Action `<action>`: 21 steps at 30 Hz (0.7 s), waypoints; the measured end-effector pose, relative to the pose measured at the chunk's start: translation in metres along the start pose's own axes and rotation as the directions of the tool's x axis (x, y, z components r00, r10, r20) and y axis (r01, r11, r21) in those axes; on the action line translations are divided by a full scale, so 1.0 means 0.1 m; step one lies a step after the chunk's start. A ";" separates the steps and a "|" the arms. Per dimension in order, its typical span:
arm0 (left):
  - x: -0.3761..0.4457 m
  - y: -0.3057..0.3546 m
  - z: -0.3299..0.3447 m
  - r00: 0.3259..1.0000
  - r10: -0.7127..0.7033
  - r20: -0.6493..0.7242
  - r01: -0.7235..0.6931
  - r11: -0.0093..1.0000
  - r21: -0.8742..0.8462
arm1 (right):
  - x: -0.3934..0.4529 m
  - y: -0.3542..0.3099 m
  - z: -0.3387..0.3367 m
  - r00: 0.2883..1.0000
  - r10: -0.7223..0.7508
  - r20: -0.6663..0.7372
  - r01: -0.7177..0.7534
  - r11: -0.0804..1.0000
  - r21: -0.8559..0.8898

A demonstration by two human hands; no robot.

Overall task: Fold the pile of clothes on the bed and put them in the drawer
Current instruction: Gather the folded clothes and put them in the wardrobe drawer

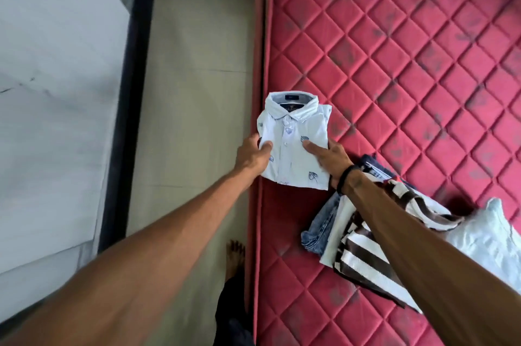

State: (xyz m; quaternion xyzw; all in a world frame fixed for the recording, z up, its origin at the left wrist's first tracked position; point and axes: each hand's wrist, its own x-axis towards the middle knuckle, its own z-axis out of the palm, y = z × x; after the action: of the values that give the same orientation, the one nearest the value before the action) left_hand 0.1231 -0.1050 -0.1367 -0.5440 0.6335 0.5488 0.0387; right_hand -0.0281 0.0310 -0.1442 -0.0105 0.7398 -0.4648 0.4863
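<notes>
A pale tiled floor lies left of the red quilted bed. At the bed's near edge a folded white shirt is gripped by the left hand and the right hand, thumbs on top, with the unfolded pile just right. Folding of this shirt seems finished; carrying it level to the drawer, which is not in view, is called for next.

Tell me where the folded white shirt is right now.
In the head view, the folded white shirt sits at the red mattress's left edge, gripped by the left hand and right hand, just beyond the pile of clothes.
</notes>
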 end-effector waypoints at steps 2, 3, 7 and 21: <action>-0.32 -0.11 -0.23 0.999 -0.011 -0.041 0.007 0.995 -0.097 | -0.27 -0.13 0.19 0.997 -0.042 0.070 0.043 0.999 -0.020; -0.53 -0.22 -0.42 0.997 -0.024 -0.077 0.012 0.988 -0.155 | -0.43 -0.19 0.35 0.992 -0.045 0.119 0.050 0.998 -0.042; -1.36 -0.74 -1.03 0.977 -0.064 -0.204 -0.006 0.945 -0.327 | -0.98 -0.30 1.00 0.948 -0.038 0.317 0.080 0.989 -0.120; -5.16 -3.29 -2.74 0.569 -0.396 -0.721 -0.243 0.757 -0.607 | -4.25 0.61 4.23 0.495 0.137 0.858 0.362 0.865 -0.347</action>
State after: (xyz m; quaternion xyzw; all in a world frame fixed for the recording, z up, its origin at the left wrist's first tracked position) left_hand 0.7228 0.0905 0.0902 -0.7403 0.3195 0.4133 -0.4232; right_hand 0.5309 -0.0229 0.0749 -0.4122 0.4860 -0.2270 0.7365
